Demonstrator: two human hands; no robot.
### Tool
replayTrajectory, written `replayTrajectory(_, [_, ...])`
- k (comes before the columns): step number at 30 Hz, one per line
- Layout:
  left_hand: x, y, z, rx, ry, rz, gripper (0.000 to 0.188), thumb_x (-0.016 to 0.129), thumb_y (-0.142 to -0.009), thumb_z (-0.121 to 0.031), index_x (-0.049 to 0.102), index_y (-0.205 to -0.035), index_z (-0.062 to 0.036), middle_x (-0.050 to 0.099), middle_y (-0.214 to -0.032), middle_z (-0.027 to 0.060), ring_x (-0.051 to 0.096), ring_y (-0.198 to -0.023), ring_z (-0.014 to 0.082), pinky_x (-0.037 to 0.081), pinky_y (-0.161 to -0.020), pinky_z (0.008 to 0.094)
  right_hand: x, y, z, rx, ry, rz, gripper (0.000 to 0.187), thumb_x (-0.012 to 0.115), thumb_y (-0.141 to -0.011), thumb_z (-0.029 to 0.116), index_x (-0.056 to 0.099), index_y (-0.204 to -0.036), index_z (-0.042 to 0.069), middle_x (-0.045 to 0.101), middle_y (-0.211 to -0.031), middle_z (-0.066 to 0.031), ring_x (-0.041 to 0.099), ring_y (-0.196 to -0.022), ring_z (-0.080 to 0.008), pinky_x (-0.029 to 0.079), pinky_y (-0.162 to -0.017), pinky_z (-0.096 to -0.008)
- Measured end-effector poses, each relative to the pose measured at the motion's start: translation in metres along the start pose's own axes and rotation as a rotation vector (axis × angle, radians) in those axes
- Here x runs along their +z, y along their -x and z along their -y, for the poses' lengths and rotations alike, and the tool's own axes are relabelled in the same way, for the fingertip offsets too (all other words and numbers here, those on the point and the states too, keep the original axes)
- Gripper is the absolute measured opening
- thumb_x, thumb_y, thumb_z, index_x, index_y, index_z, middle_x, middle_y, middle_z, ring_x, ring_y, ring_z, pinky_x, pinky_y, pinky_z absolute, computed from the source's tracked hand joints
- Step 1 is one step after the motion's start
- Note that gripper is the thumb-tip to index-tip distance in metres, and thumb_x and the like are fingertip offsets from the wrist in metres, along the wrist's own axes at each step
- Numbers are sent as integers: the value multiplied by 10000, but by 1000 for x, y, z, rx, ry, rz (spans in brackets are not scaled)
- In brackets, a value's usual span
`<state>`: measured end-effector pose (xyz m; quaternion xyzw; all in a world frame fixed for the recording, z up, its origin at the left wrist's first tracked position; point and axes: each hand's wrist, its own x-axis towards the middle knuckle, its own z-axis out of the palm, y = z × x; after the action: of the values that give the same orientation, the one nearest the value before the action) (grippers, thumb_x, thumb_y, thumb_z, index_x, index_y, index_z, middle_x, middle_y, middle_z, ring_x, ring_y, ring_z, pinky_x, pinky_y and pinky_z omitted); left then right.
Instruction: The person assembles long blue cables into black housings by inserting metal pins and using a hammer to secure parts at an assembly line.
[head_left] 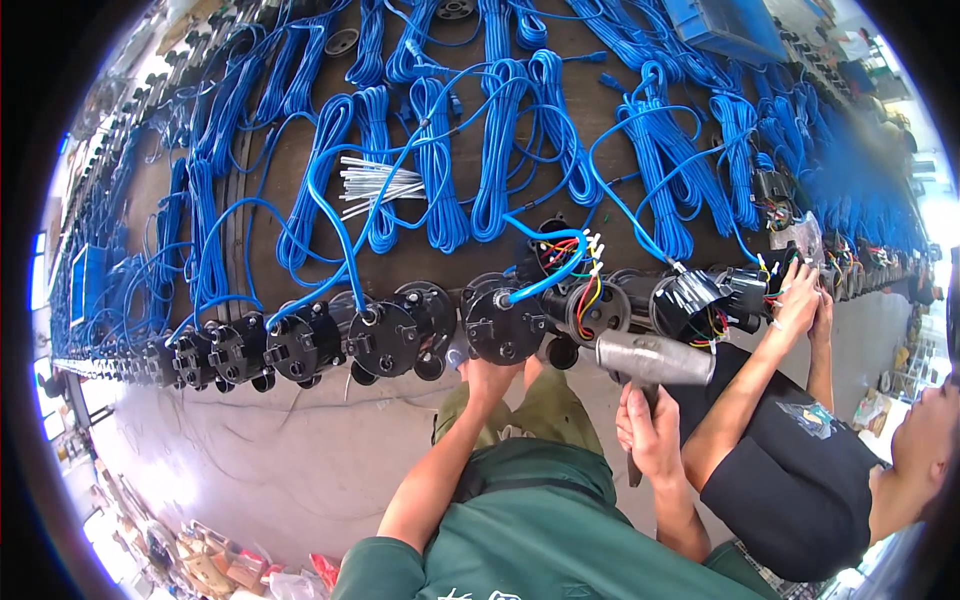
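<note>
Work table (335,80), the largest element, carries looped bundles of blue cable (497,150), probably tied in hanks to keep each length untangled. A co-worker (795,480) in a black shirt sits or stands to the right, both hands (797,300) at a neighbouring part. A row of round black housings (505,335) lines the near edge, presumably so that each lies within reach; blue cable runs into several of their faces. Hammer (650,360), metal-headed, is raised just right of the central housings, its head lying crosswise and its handle pointing down. Right hand (652,430): fingers wrapped around the handle below the head, a hold that seems to keep the head clear of the parts. Left hand (488,378): directly beneath the central housing, perhaps steadying it; its fingers are hidden, so whether they grip cannot be told. Smaller still, pale thin tubes (375,185) lie in a loose pile among the cables, and coloured wires (595,290) with white tips rise beside the central housing. Writing: white marks (505,596) on the green shirt, cut off by the lower edge; no label is legible on the housings
</note>
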<state>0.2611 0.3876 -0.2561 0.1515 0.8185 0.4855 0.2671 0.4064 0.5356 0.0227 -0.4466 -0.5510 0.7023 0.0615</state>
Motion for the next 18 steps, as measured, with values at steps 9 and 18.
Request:
replayTrajectory(9, [-3, 0, -1, -20, -42, 35, 419, 838, -759, -201, 697, -1123, -49, 720, -1032, 72, 668, -925, 215, 545, -853, 383, 32, -5, -46, -757, 836, 63, 227, 782, -622, 163, 662, -799, 87, 663, -687, -82, 668, -607, -294, 529, -571, -385])
replayTrajectory(18, [-2, 0, 3, -32, -14, 6, 417, 818, -759, -176, 682, -1139, -70, 702, -1015, 43, 671, -936, 198, 552, -856, 371, 17, -26, -104, -454, 913, -103, 166, 756, -705, 114, 672, -843, 77, 674, -685, -142, 680, -627, -363, 541, -581, -449])
